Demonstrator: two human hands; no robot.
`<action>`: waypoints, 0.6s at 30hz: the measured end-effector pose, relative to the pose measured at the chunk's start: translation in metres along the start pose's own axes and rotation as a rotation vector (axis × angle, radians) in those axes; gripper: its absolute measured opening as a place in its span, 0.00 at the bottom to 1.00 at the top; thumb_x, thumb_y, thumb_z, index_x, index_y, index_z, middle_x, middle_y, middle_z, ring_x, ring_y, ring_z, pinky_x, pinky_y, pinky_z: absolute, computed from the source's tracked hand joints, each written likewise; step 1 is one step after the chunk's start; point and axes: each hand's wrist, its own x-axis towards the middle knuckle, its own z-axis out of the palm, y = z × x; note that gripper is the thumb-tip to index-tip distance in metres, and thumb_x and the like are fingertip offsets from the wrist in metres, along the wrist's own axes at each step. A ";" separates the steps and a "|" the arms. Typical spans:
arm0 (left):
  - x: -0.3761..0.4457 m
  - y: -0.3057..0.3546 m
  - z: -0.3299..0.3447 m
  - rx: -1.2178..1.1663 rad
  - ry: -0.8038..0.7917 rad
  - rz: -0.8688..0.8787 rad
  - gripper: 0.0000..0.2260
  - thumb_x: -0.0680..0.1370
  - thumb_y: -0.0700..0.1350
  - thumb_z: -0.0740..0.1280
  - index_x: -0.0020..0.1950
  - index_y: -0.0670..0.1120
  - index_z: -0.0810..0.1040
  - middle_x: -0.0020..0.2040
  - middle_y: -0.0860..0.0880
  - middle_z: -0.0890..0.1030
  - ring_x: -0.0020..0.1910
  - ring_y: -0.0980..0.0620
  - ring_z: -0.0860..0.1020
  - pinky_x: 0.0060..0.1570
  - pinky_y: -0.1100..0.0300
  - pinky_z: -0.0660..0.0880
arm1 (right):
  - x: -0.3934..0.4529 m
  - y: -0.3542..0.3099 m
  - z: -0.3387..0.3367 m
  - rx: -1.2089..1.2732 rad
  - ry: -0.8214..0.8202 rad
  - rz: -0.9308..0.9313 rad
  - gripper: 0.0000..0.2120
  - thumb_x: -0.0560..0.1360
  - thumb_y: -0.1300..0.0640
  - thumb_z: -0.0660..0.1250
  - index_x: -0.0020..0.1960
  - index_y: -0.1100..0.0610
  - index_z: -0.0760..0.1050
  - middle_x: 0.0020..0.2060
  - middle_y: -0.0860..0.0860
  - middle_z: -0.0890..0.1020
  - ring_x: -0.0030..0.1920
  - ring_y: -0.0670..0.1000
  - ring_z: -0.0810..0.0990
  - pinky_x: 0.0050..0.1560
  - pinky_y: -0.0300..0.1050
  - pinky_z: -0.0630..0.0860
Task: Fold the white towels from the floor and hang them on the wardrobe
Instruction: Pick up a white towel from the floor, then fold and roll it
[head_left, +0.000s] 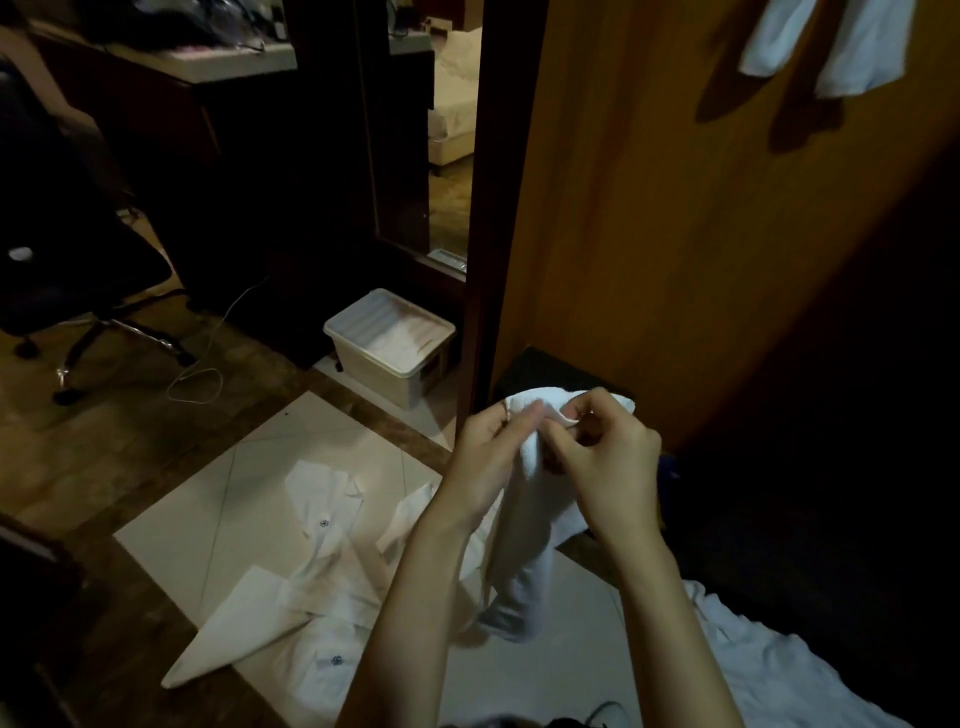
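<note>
A white towel (524, 525) hangs in the air in front of me, its lower end dangling just above the floor. My left hand (488, 457) grips its top edge from the left, and my right hand (608, 457) pinches the same edge from the right. Several more white towels (322, 561) lie spread on the pale floor tiles below my left arm, some with a small dark emblem. Two white towels (826, 47) hang on the brown wardrobe door (675, 218) at the top right.
A lidded white plastic box (389, 343) stands on the floor beside the wardrobe edge. A black office chair (62, 270) and a loose white cable (197, 384) are at the left. White fabric (769, 670) lies at the lower right. A mirror (447, 135) reflects a bed.
</note>
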 end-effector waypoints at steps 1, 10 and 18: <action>-0.001 0.000 0.000 0.016 -0.007 0.022 0.09 0.80 0.43 0.60 0.53 0.47 0.80 0.45 0.58 0.84 0.50 0.63 0.80 0.47 0.72 0.73 | -0.001 -0.001 0.000 0.000 -0.018 -0.006 0.09 0.72 0.62 0.72 0.38 0.56 0.73 0.27 0.43 0.75 0.33 0.37 0.77 0.31 0.26 0.69; -0.001 -0.006 -0.008 0.144 0.064 0.068 0.09 0.79 0.41 0.64 0.48 0.53 0.81 0.44 0.58 0.84 0.49 0.62 0.80 0.51 0.68 0.75 | -0.003 0.005 0.005 -0.046 -0.115 0.092 0.08 0.72 0.52 0.72 0.40 0.56 0.77 0.29 0.49 0.78 0.31 0.46 0.79 0.34 0.42 0.78; -0.003 -0.014 -0.018 0.219 0.088 0.063 0.05 0.75 0.37 0.69 0.47 0.45 0.83 0.43 0.52 0.84 0.46 0.57 0.82 0.50 0.68 0.76 | -0.005 0.017 -0.003 -0.083 -0.280 0.044 0.10 0.70 0.48 0.73 0.39 0.52 0.76 0.35 0.48 0.77 0.37 0.44 0.75 0.35 0.32 0.69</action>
